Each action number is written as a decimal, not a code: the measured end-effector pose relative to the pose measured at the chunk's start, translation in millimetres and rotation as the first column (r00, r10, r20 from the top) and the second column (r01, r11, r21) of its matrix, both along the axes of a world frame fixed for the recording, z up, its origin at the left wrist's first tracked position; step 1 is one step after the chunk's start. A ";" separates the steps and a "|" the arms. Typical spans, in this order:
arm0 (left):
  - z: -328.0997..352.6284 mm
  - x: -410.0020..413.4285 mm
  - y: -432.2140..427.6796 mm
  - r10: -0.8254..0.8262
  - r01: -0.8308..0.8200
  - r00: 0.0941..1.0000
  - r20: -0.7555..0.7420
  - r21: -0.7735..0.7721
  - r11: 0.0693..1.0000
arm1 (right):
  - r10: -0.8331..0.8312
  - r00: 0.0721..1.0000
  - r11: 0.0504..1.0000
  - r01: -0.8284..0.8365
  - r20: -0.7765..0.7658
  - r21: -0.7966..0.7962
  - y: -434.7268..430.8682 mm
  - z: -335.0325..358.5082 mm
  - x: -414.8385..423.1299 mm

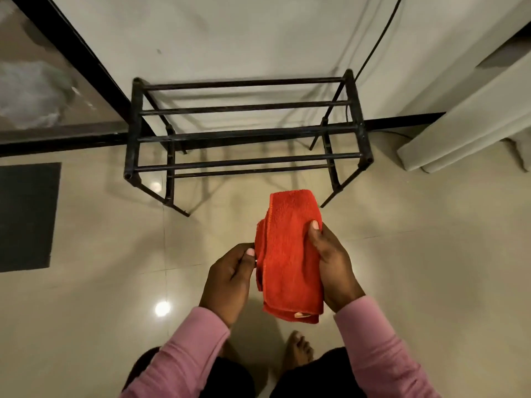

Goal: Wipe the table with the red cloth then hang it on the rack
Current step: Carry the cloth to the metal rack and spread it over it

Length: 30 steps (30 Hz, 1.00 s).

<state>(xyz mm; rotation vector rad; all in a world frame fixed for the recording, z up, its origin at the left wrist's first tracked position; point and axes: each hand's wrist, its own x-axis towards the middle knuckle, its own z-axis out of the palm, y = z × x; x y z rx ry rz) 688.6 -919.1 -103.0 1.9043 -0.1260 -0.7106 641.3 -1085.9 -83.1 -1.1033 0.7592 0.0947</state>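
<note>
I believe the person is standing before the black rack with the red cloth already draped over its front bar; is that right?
Not quite. The red cloth is not on the rack yet. It is folded and held in front of the rack, with the right hand gripping one side and the left hand pinching the other edge. The person does stand before the black rack. The head view shows this.
</note>
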 end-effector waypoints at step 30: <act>-172.0 62.7 -37.8 0.123 -0.127 0.992 -0.036 -0.398 0.908 | 0.045 0.991 0.630 0.070 0.127 -0.773 -5.9 -184.2 67.2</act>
